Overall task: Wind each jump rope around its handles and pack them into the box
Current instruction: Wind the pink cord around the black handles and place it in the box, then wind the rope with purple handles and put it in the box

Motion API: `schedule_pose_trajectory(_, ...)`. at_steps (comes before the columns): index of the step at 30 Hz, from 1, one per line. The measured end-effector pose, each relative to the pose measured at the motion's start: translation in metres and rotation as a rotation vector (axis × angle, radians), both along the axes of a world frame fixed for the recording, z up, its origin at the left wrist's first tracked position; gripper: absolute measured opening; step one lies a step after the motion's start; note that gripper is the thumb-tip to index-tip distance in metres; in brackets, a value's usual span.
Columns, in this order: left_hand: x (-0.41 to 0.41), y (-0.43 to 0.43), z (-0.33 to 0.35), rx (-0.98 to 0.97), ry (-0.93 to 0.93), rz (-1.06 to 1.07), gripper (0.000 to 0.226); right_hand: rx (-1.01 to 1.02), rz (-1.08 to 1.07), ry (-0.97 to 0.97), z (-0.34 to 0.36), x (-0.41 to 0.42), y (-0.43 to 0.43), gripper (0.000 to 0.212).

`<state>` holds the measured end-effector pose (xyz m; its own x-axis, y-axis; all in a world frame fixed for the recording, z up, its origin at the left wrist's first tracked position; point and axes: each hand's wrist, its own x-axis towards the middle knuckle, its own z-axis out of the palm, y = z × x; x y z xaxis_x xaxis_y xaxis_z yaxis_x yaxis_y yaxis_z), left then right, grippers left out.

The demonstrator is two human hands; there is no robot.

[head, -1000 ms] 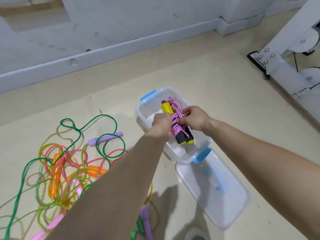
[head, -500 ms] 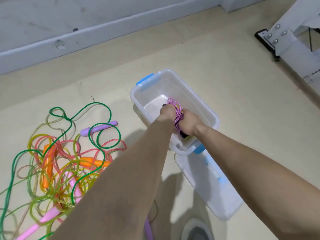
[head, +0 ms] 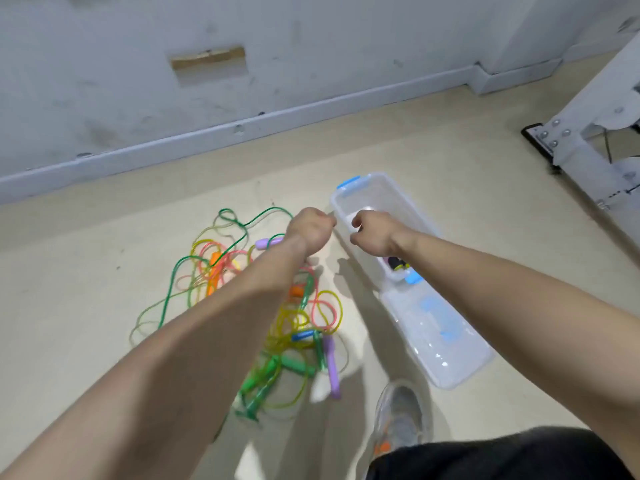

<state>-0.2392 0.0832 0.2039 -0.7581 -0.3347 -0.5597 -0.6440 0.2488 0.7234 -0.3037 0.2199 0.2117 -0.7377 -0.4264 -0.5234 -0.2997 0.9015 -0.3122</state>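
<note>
Both hands are curled, with nothing to be seen in either. The left hand (head: 313,230) hangs above the one tangle of coloured plastic jump ropes (head: 277,306) on the floor, too knotted to count. The right hand (head: 372,232) is over the one clear plastic box with blue latches (head: 384,188). One wound rope with black-and-yellow handle ends (head: 396,263) lies in the box's near end, and one clear lid (head: 440,344) lies just beside it.

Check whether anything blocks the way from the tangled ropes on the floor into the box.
Nothing visible does. The box is open, its lid lying on the floor beside it; one wound rope sits at its near end.

No legible text, label, brand or number anywhere in view.
</note>
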Motion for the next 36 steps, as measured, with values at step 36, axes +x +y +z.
schedule_pose_trajectory(36,0.192,-0.031,-0.137,-0.335,0.1,-0.206,0.047,-0.692,-0.48,-0.67,-0.121,0.187,-0.007,0.038)
